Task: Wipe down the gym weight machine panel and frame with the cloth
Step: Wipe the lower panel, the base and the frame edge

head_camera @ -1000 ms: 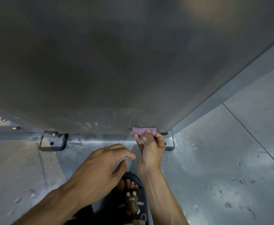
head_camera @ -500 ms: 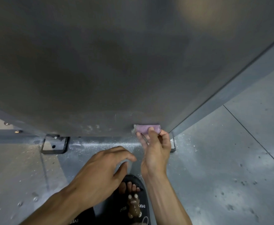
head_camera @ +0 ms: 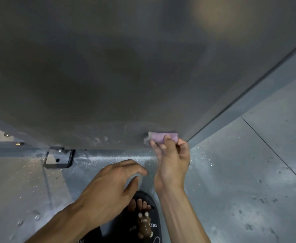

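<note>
The dark grey panel [head_camera: 126, 71] of the weight machine fills the upper part of the view. A small folded purple cloth [head_camera: 158, 137] is pressed against the panel's lower right corner. My right hand [head_camera: 171, 160] pinches the cloth between thumb and fingers. My left hand [head_camera: 112, 186] hovers lower, fingers loosely spread, holding nothing and touching nothing I can see. A grey frame bar [head_camera: 249, 95] runs diagonally along the panel's right edge.
A black metal foot bracket [head_camera: 59, 159] is bolted to the floor at the panel's lower left. The grey floor [head_camera: 240, 181] is dusty and speckled. My foot in a black slipper [head_camera: 143, 220] with a brown bear charm stands below the hands.
My right hand has slid the cloth up and slightly right along the panel's bottom edge. The left hand has barely shifted.
</note>
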